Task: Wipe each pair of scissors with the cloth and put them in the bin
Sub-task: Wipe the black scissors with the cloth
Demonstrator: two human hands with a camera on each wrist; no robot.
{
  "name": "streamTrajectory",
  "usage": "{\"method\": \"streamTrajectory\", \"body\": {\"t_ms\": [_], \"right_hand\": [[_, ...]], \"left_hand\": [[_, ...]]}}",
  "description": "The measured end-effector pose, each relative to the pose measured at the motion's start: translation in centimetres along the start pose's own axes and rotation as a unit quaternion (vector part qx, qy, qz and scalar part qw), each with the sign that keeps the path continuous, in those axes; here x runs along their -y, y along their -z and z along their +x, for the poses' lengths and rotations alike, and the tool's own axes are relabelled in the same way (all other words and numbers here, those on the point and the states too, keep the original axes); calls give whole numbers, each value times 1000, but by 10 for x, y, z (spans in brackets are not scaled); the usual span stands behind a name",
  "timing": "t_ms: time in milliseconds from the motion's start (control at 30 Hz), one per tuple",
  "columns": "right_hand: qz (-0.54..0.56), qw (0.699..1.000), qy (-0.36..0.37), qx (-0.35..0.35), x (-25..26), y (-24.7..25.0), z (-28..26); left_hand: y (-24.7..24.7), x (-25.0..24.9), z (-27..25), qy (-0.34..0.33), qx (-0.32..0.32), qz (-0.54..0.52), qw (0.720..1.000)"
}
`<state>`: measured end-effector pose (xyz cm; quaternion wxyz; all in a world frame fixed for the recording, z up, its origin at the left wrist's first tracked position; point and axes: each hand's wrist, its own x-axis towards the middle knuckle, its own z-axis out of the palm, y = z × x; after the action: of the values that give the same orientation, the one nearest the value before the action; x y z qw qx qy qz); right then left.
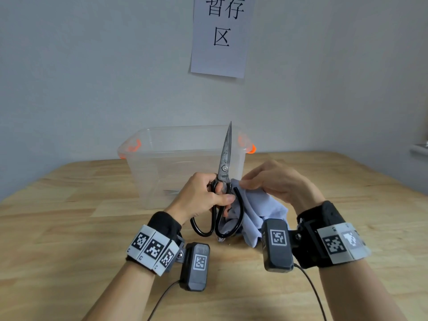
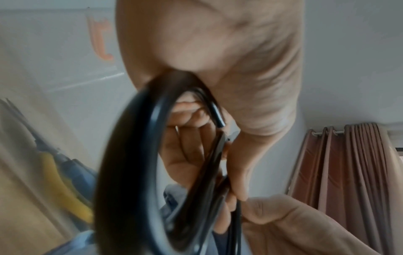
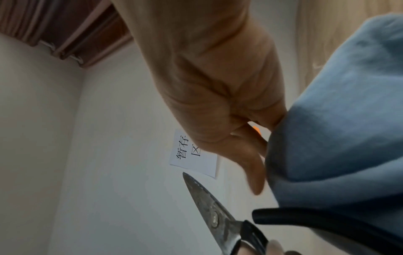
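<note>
Pale grey walls enclose the corner, a paper sign (image 1: 220, 35) with printed characters taped up and brownish curtains (image 2: 348, 181) off to one side. Below runs a light wooden table (image 1: 69, 216), with a clear plastic bin (image 1: 162, 158) with orange latches near the wall. Just before it, the left hand (image 1: 199, 198) grips black-handled scissors (image 1: 223, 181) at the handles, blades closed, pointing up. The right hand (image 1: 278, 181) pinches a pale blue cloth (image 1: 259, 209) against the handle. Wiping seems under way; next, likely, the cloth must travel up the spotted blades.
</note>
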<state>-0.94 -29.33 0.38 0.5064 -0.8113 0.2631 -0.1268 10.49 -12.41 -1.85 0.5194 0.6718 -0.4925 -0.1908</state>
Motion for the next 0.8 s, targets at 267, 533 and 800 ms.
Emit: {"method": "streamTrajectory", "body": {"t_ms": [267, 533, 800], "right_hand": [[-7, 999, -15, -47, 7, 1, -6], [350, 936, 35, -17, 17, -6, -3], [440, 896, 59, 24, 16, -5, -2]], "left_hand": [[2, -2, -1, 4, -5, 14, 1000], [0, 1, 0, 25, 21, 18, 999], [0, 4, 0, 31, 53, 16, 998]]}}
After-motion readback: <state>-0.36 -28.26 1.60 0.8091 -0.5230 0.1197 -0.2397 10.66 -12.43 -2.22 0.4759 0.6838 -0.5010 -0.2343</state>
